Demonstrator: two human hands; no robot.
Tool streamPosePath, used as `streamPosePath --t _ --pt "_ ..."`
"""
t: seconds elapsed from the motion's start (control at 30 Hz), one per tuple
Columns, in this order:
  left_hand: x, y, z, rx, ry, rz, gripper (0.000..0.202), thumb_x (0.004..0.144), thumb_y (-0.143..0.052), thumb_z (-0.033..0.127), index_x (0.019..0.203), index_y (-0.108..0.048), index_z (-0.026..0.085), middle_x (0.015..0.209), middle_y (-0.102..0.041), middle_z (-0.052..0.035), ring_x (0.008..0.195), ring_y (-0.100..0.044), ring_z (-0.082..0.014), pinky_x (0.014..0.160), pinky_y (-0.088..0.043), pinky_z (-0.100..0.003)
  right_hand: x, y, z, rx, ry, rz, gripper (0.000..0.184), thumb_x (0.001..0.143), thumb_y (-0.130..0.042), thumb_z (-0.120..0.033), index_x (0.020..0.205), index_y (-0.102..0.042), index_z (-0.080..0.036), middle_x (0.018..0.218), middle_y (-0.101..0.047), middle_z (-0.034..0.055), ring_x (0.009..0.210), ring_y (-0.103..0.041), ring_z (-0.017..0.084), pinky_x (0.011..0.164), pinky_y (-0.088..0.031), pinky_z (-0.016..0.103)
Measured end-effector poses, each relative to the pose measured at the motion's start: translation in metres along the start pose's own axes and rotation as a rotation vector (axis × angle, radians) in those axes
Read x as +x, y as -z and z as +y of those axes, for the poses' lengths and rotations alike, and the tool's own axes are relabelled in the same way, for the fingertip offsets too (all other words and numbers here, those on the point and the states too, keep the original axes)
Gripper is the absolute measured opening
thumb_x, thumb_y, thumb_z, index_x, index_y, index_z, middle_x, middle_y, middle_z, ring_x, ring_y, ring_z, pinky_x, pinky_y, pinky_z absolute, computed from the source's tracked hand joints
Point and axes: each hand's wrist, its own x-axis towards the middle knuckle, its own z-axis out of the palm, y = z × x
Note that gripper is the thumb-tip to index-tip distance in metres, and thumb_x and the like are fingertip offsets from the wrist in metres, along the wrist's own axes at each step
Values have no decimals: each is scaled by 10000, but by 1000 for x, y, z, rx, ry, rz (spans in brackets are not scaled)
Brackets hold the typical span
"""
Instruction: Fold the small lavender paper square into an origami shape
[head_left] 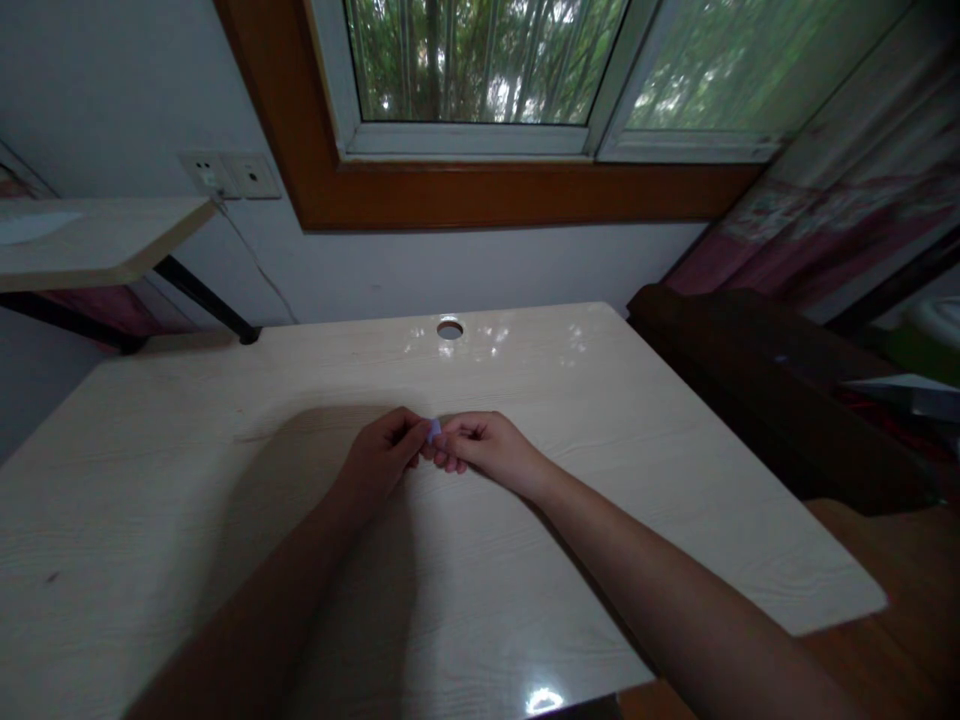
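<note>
A small pale-purple piece [434, 430] is pinched near the frame's centre by the left hand [386, 448] and right hand [487, 442], the fingertips of both brought together on it. Open room is left around them on the table [652, 440], bounded by the back edge at upper centre and the slanting right edge. Upper left is overhung by a raised shelf [97, 240].

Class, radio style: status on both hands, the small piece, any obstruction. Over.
Left hand, right hand: both pinching small pale-purple piece. Piece held between them, over desk. Fingers partly hide it.
</note>
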Motion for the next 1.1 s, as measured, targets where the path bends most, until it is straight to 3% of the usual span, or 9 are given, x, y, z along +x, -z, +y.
streamPosePath --t 0.17,0.37,0.67,1.1 --pt "-1 1 -1 -101 -9 -45 291 909 -549 422 766 -614 177 663 -616 6 565 -526 -118 546 -412 -231 1 2 -1 62 -4 28 340 789 -742 -483 770 -711 -144 710 -705 40 564 -592 95 542 -475 223" --pt "0 2 -5 -144 2 -92 213 843 -664 375 796 -613 174 671 -610 22 579 -527 -107 568 -418 -224 2 2 -1 98 -4 40 358 777 -755 -492 762 -708 -138 694 -699 37 554 -591 91 530 -469 216" --pt "0 3 -1 -165 25 -83 219 842 -662 367 771 -595 171 635 -595 30 558 -515 -104 546 -392 -221 1 3 -4 81 -20 -17 382 767 -761 -515 777 -721 -135 707 -708 44 582 -617 102 543 -488 220" --pt "1 1 -2 -232 52 -60 207 843 -637 356 750 -613 172 656 -612 14 573 -519 -115 552 -397 -229 1 2 -4 59 -29 6 351 762 -762 -487 774 -718 -139 728 -719 48 601 -632 109 560 -500 226"
